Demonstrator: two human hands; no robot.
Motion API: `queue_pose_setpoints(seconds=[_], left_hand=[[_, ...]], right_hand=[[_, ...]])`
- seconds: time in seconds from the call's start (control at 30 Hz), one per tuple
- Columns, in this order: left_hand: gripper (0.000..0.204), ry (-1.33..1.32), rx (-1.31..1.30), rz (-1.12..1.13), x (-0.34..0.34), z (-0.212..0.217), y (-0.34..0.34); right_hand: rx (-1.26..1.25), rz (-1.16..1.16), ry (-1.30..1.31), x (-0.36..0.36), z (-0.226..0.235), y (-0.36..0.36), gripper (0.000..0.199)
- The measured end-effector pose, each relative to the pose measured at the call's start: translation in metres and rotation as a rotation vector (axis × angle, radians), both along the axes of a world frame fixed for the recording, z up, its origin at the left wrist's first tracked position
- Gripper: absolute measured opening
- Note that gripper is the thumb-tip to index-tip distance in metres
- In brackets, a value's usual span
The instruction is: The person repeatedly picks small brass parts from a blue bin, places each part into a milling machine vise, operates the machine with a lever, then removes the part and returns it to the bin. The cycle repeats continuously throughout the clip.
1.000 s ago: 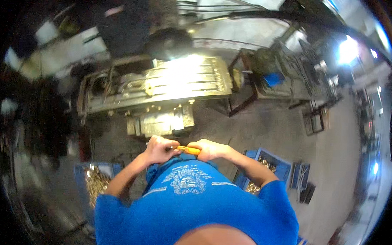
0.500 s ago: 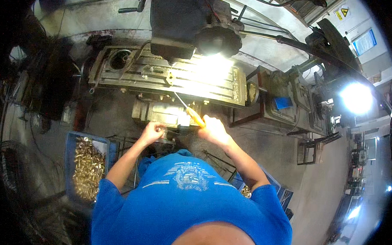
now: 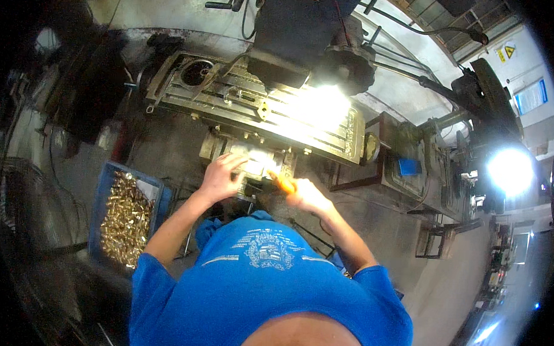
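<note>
I stand at a milling machine whose long slotted table (image 3: 242, 111) lies in front of me under a dark machine head (image 3: 306, 34). My left hand (image 3: 219, 178) rests with fingers spread on the shiny front of the machine's knee (image 3: 253, 157). My right hand (image 3: 307, 195) grips an orange-handled tool (image 3: 283, 182), its handle pointing up-left toward the same shiny part. The tool's working end is hidden in glare.
A blue crate (image 3: 109, 185) filled with small brass parts sits on the floor at my left. A metal side stand with a blue object (image 3: 408, 166) stands to the right. A bright lamp (image 3: 509, 170) glares at far right. Dark machinery (image 3: 90, 93) lines the left.
My view has swung up from the floor toward the machine. Both hands moved from holding the orange tool in front of my chest out to the machine's front; the left hand let go of it.
</note>
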State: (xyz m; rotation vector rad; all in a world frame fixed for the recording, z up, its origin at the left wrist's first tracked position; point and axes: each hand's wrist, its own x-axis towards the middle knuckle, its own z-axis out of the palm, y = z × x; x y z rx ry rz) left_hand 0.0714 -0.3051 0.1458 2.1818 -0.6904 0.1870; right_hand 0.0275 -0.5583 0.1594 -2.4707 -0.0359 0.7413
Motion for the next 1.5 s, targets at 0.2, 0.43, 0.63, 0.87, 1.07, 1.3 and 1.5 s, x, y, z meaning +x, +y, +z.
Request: queue_pose_setpoints(seconds=[0.2,0.43,0.63,0.87,1.07,1.3,1.5], left_hand=[[0.027,0.026,0.186,-0.392,-0.014,-0.026,-0.018],[0.021,0.312,0.174,-0.351,-0.028,-0.048,-0.006],[0.021,0.442,0.329,-0.181,-0.02,-0.074,0.008],[0.023,0.383,0.42,0.063,0.009,-0.078,0.016],[0.019,0.388,0.669,-0.089,0.01,-0.099,0.013],[0.018,0.536,0.6,-0.019,0.01,-0.149,0.043],[0.017,0.426,0.578,0.042,0.015,-0.156,0.046]], right_hand=[[0.262,0.019,0.071,-0.035,-0.04,0.021,0.028],[0.375,-0.059,0.2,-0.039,-0.066,0.022,0.046],[0.388,-0.153,-0.216,-0.04,-0.106,0.001,0.057],[0.3,-0.291,-0.098,-0.072,-0.114,-0.034,0.045],[0.345,-0.375,0.026,-0.095,-0.136,-0.04,0.044],[0.39,-0.389,0.18,-0.081,-0.155,-0.04,0.045],[0.445,-0.33,0.185,-0.064,-0.134,-0.028,0.044]])
